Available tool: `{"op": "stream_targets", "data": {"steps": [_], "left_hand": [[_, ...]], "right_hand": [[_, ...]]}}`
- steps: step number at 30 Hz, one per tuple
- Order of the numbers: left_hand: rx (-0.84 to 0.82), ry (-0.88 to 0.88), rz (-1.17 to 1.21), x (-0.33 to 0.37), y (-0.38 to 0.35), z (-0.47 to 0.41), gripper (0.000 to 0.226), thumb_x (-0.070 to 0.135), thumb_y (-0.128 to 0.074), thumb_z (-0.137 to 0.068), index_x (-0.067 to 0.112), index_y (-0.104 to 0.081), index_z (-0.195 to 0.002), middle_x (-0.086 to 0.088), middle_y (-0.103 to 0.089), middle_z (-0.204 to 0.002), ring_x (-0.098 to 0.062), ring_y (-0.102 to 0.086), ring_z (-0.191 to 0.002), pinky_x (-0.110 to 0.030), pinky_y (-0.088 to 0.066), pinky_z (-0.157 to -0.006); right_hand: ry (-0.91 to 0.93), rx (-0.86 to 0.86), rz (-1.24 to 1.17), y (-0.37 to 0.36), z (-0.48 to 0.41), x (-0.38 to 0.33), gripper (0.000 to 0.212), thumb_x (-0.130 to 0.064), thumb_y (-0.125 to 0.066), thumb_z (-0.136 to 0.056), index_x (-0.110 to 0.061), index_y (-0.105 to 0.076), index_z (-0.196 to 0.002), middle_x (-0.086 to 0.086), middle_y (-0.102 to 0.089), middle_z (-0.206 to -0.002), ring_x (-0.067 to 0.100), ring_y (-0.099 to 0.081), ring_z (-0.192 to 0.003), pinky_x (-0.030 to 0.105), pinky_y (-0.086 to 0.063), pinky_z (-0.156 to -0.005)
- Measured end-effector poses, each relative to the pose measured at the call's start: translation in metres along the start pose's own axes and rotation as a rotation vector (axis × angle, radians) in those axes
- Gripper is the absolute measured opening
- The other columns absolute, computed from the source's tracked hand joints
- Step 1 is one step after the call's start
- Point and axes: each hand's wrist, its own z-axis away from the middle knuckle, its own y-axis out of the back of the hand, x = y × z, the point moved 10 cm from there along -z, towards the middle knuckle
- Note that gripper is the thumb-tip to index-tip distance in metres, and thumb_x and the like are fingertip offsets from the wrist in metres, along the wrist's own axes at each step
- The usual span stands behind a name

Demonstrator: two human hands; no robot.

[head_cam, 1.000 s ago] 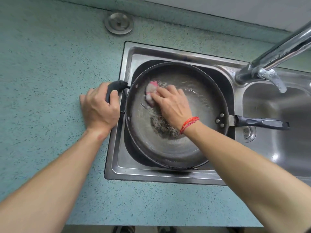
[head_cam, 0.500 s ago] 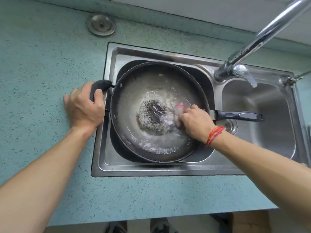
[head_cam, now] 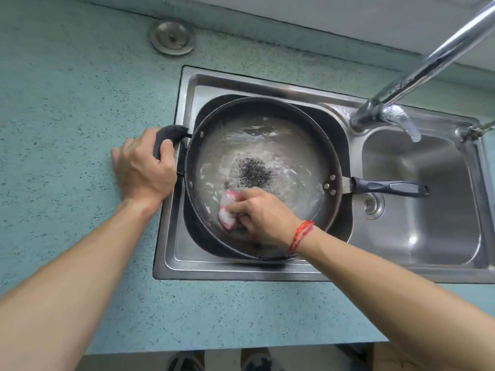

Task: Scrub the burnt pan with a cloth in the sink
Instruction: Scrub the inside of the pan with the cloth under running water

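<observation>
A wide dark pan [head_cam: 281, 135] lies in the left basin of a steel double sink [head_cam: 241, 269], holding soapy water and a black burnt patch [head_cam: 254, 174] at its middle. My left hand [head_cam: 143, 167] grips the pan's short black side handle [head_cam: 168, 133] at the sink's left rim. My right hand [head_cam: 263, 215], with a red string at the wrist, presses a pink and white cloth [head_cam: 227, 210] onto the pan's near-left floor, just below the burnt patch. The pan's long black handle [head_cam: 388, 187] reaches right over the divider.
A chrome tap [head_cam: 417, 76] slants over the back right, its spout [head_cam: 401, 121] above the right basin [head_cam: 428, 210], which has a drain [head_cam: 373, 204]. A round metal cap [head_cam: 172, 36] sits in the teal speckled counter [head_cam: 67, 103] behind. Shoes show below the counter's front edge.
My right hand has swept the cloth from the pan's far left, across to its right side, and now to the near left. The burnt patch is uncovered. My left hand keeps its grip.
</observation>
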Motion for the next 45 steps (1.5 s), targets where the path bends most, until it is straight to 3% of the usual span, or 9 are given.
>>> {"op": "stream_targets", "data": {"steps": [6,13,21,27,35,41,45], "left_hand": [[-0.005,0.000,-0.004,-0.001,-0.001,-0.001,0.026,0.025,-0.046,-0.092,0.013,-0.067,-0.098,-0.013,-0.065,-0.075,-0.024,-0.042,-0.069,-0.039,-0.031,-0.076],[-0.013,-0.003,-0.002,0.001,-0.002,0.000,0.028,0.027,-0.043,-0.092,0.013,-0.067,-0.097,-0.008,-0.065,-0.076,-0.020,-0.041,-0.071,-0.034,-0.026,-0.076],[-0.011,0.002,0.008,0.001,-0.001,0.000,0.029,0.028,-0.043,-0.091,0.012,-0.067,-0.098,-0.014,-0.066,-0.078,-0.024,-0.044,-0.072,-0.038,-0.030,-0.077],[-0.010,0.004,0.005,0.000,-0.001,0.000,0.029,0.028,-0.042,-0.092,0.012,-0.066,-0.097,-0.014,-0.066,-0.080,-0.028,-0.048,-0.073,-0.040,-0.032,-0.079],[-0.006,0.011,0.010,0.002,0.000,0.000,0.027,0.026,-0.044,-0.093,0.012,-0.066,-0.097,-0.009,-0.063,-0.076,-0.021,-0.041,-0.072,-0.036,-0.029,-0.078],[-0.001,0.011,-0.020,-0.001,0.000,-0.001,0.023,0.023,-0.048,-0.093,0.012,-0.067,-0.098,-0.014,-0.065,-0.078,-0.022,-0.040,-0.072,-0.033,-0.024,-0.075],[-0.003,0.009,-0.027,-0.001,-0.001,-0.001,0.022,0.023,-0.048,-0.094,0.012,-0.067,-0.099,-0.013,-0.065,-0.078,-0.022,-0.042,-0.073,-0.033,-0.024,-0.075]], "right_hand": [[0.021,0.159,0.093,0.025,-0.047,0.006,0.021,-0.011,-0.059,-0.084,-0.021,-0.074,-0.095,0.007,-0.063,-0.092,0.030,-0.054,-0.082,0.039,-0.051,-0.069],[-0.178,0.182,0.230,0.062,-0.063,0.065,0.032,-0.013,-0.064,-0.088,-0.024,-0.070,-0.117,0.009,-0.063,-0.113,0.032,-0.054,-0.099,0.036,-0.045,-0.081],[-0.401,0.107,0.277,0.077,-0.002,0.116,0.024,-0.012,-0.060,-0.083,-0.021,-0.075,-0.100,0.012,-0.063,-0.092,0.036,-0.062,-0.092,0.037,-0.049,-0.076],[-0.330,0.016,0.218,0.048,0.033,0.089,0.016,-0.016,-0.069,-0.073,-0.014,-0.075,-0.088,0.012,-0.068,-0.087,0.034,-0.065,-0.084,0.037,-0.051,-0.074],[-0.164,0.036,0.030,0.023,0.002,0.022,0.011,-0.022,-0.067,-0.082,-0.014,-0.074,-0.086,0.005,-0.061,-0.085,0.027,-0.062,-0.077,0.037,-0.053,-0.066],[-0.263,0.178,0.020,0.050,-0.043,0.050,0.019,-0.019,-0.067,-0.082,-0.018,-0.075,-0.099,0.011,-0.067,-0.099,0.034,-0.063,-0.098,0.039,-0.053,-0.083],[-0.368,0.191,0.099,0.068,-0.034,0.086,0.020,-0.016,-0.067,-0.080,-0.021,-0.075,-0.097,0.011,-0.070,-0.098,0.035,-0.063,-0.096,0.039,-0.053,-0.082]]}}
